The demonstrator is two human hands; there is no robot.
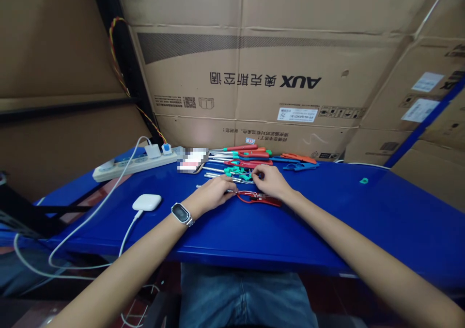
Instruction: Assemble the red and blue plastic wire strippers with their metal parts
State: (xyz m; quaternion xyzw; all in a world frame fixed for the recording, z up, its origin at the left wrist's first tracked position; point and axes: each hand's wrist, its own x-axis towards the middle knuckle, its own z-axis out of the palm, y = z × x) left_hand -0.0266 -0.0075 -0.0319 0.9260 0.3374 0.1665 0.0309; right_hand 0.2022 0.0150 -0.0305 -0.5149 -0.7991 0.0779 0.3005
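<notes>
—At the centre of the glossy blue table (363, 202), where does the red handle (269, 201) lie, and what is its form?

—It lies in front of the right hand (271, 180) and just right of the left hand (216, 192): an elongated, curved plastic piece with a looped end and thin pale wire showing along it.

—How are the fingers disposed?

—The left fingers are drawn together, their tips at the looped end; one cannot tell whether they clamp anything. The right thumb and forefinger curve toward each other beside the green pieces (240, 174); whether they meet, or grip something, cannot be told.

—What materials surround them?

—Small, irregular green plastic pieces; slim, shiny metal tubes (220, 155); orange parts (298, 158) and blue parts (301, 166), long and narrow; behind, creased brown cardboard (189, 71) with inverted print.

—And the count?

—One red handle lies nearest the person, with at least three red-handled tools (250, 163) behind. The green cluster overlaps too closely to number; one green piece (364, 180) lies well apart at right. At left are one smooth, rounded white case (147, 202) and one power strip (141, 164). One watch (181, 214) encircles the left wrist.
</notes>
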